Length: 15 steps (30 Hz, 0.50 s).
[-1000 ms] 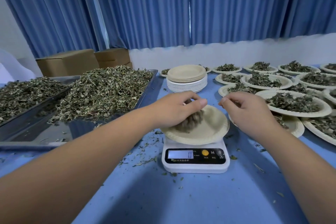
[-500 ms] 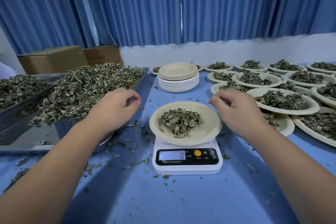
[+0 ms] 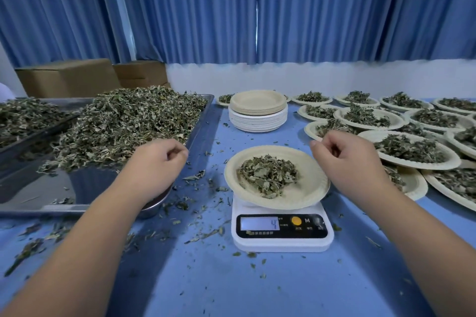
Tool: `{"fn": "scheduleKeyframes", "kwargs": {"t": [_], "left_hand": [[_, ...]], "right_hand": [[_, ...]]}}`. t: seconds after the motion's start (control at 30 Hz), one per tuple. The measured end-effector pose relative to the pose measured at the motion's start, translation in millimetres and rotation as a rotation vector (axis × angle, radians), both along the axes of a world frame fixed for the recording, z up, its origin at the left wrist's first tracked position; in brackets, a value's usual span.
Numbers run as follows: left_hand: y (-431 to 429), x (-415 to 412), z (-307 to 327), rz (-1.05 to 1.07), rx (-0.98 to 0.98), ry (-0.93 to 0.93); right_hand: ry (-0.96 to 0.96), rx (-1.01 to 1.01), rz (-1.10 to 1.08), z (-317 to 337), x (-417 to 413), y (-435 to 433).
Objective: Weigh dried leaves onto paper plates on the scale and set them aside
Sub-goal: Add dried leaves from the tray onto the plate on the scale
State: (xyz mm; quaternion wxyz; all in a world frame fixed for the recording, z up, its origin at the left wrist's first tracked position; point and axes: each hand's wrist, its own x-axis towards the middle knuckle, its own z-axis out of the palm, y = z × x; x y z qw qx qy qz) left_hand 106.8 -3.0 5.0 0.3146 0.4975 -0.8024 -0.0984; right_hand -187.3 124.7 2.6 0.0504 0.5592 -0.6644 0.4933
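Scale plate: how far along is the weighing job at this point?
Done: many filled plates sit at the right. In hand: the plate on the scale holds leaves, left hand and right hand flanking it. Left: setting it aside, then the tray's leaf pile and the empty plate stack.

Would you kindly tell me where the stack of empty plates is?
In the head view, the stack of empty plates sits centre back, behind the scale, between the leaf tray on its left and the filled plates on its right.
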Motion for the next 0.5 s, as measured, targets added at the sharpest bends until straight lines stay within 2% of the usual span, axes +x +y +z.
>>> {"fn": "scheduleKeyframes", "kwargs": {"t": [0.33, 0.5], "left_hand": [[6, -4, 0, -0.079, 0.042, -0.032], [5, 0, 2, -0.097, 0.071, 0.003]], "right_hand": [[-0.071, -0.063, -0.035, 34, 17, -12], [-0.156, -0.034, -0.068, 22, 14, -22]]}}
